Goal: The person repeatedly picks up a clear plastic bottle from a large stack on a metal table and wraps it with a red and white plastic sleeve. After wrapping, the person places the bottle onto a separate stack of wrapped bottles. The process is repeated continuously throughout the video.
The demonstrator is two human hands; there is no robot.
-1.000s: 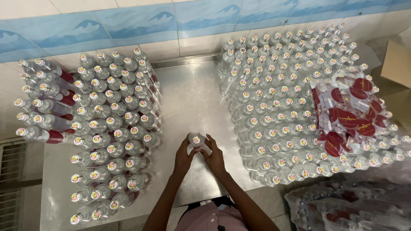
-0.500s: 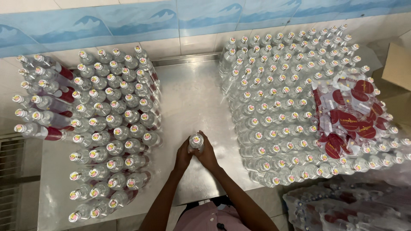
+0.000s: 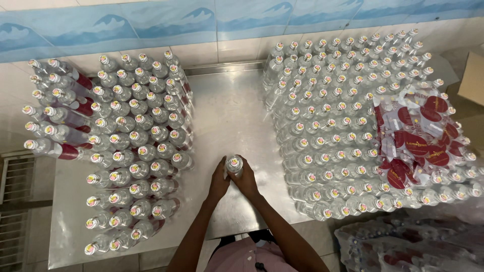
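Both hands wrap around one clear plastic bottle (image 3: 233, 164) that stands upright on the steel table (image 3: 227, 111), near its front edge. My left hand (image 3: 219, 182) grips its left side and my right hand (image 3: 247, 181) its right side. The bottle's cap faces the camera. To the left stands a block of several capped bottles with red labels (image 3: 136, 151). To the right stands a larger block of several clear bottles (image 3: 333, 116).
A loose stack of red and white labels in clear film (image 3: 418, 136) lies on top of the right block. Shrink-wrapped bottle packs (image 3: 403, 242) sit low at the right. A blue-patterned tiled wall (image 3: 201, 20) runs behind the table. A cardboard box (image 3: 474, 80) is at the right edge.
The hands and the bottle have stayed at nearly the same spot on the table; the fingers have shifted slightly around the bottle.
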